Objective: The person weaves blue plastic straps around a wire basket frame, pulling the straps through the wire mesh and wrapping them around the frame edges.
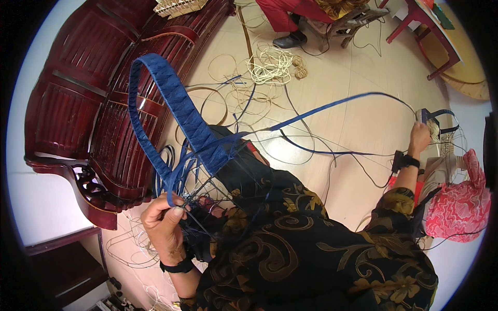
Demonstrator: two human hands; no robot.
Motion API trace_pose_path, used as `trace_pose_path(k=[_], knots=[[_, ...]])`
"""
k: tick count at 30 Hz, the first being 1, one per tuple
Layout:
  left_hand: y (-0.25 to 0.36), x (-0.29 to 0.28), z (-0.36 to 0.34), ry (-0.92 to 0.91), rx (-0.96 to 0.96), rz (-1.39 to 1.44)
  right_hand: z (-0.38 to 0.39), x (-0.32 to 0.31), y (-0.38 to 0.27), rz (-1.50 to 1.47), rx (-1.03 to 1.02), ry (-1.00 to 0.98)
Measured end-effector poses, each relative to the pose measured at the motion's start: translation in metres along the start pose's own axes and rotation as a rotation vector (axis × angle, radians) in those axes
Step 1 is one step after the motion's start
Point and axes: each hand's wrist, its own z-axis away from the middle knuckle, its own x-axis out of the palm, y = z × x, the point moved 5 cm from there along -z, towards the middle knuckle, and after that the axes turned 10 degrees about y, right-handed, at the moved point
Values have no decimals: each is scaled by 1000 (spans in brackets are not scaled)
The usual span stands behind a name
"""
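A tall blue loop handle (179, 96), wrapped with flat strip, rises from a dark wire frame (202, 193) over my lap. At its lower left end, my left hand (165, 223) is closed, thumb against fingers, pinching the frame where a blue strip meets it. From the handle's lower right end, a long blue strip (332, 105) arcs away to the right. My right hand (420, 136), arm stretched out, is closed at the far end of that strip; the exact grip is small in view. Loose blue strips (168, 163) hang behind the handle.
A dark red carved wooden bench (78, 103) stands at the left. Coiled cream cord (272, 65) and tangled strips lie on the tiled floor. Ahead sits a person in red trousers (280, 15). Red patterned cloth (459, 207) and a red-legged table (441, 39) are at the right.
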Motion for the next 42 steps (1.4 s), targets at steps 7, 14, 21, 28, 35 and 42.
trace_pose_path(k=[7, 14, 21, 28, 35, 42], knots=[[11, 7, 6, 83, -86, -4, 109, 26, -138, -543, -392, -64], [14, 15, 2, 19, -172, -27, 243, -216, -362, -1507, -902, -783], [11, 12, 8, -50, -80, -49, 326, -338, -406, -1564, -1769, -933], [11, 10, 11, -96, -39, -75, 339, -355, -406, -1454, -1578, -1189], [10, 9, 2, -178, -70, 16, 336, -362, -411, -1153, -1465, -1301], [10, 9, 4, -157, -39, 41, 340, -375, -424, -967, -1746, -1125]])
